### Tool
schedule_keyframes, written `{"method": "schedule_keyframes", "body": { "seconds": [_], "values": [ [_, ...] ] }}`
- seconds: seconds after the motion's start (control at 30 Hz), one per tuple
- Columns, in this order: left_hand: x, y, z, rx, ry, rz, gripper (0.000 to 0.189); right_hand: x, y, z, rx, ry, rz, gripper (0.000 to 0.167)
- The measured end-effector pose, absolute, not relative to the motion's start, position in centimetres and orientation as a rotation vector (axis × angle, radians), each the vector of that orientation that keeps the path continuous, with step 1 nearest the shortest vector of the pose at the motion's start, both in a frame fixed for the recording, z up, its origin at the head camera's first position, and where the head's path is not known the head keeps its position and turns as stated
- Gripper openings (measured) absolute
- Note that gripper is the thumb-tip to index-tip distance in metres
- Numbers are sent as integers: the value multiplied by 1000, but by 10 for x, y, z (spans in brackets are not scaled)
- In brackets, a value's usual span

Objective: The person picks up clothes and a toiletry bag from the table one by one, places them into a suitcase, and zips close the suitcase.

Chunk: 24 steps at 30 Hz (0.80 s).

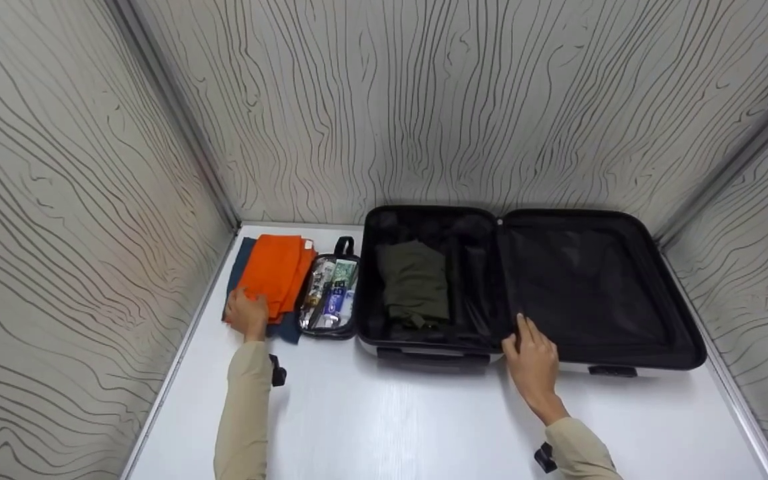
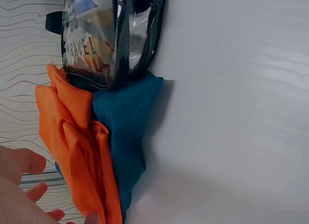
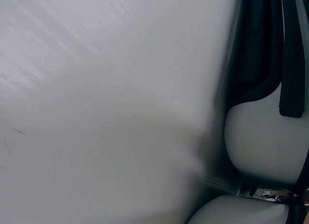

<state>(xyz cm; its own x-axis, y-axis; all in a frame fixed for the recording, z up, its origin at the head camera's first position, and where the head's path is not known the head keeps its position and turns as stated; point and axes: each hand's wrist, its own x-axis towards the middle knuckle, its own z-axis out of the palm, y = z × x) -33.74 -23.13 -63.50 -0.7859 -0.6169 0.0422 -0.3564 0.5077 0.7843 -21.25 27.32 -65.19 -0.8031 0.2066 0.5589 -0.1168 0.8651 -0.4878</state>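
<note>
My left hand (image 1: 249,316) is at the near left corner of a folded orange garment (image 1: 271,270), its thumb and fingers spread apart in the left wrist view. Beneath the orange cloth lies a dark teal garment (image 2: 126,108), whose edges stick out. On the front rim of an open suitcase (image 1: 434,345), near the gap between its two halves, rests my right hand (image 1: 533,360) with fingers extended. Inside the left half sits a folded dark green garment (image 1: 416,280). The right wrist view shows the suitcase's pale shell (image 3: 263,137) but hardly any of the hand.
A clear toiletry bag (image 1: 329,293) with tubes and small packs stands between the garments and the suitcase. The suitcase's right half (image 1: 584,287) lies flat with a dark lining. Patterned walls (image 1: 371,113) enclose the white table (image 1: 384,420) at the back and sides.
</note>
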Motion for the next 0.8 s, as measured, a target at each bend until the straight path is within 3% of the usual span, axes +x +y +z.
{"method": "schedule_keyframes", "body": {
  "seconds": [0.8],
  "values": [
    [-324,-259,-646,800,-2529,-1323,47,-211,275,-653,-44,-2402,664,43]
  ]
}}
